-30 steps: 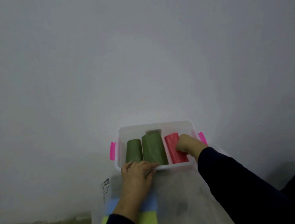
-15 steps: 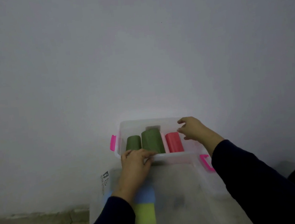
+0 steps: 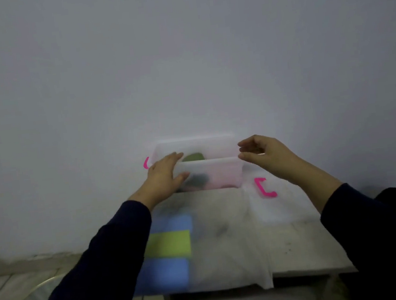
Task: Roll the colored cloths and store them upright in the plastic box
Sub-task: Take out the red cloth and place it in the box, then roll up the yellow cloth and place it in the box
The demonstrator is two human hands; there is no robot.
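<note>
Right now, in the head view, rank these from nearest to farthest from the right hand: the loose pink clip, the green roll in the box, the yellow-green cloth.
From the right hand:
1. Loose pink clip, just below the hand, right of the box.
2. Green roll, inside the box, to the left.
3. Yellow-green cloth, low and left, under the translucent sheet.

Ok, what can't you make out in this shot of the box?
- Rolls inside the box: head view, motion blur and the frosted wall leave only green and pink smudges; count unclear.
- Left hand: covers the box's left corner.
- Right hand: whether fingertips touch the rim is blurred.
</note>
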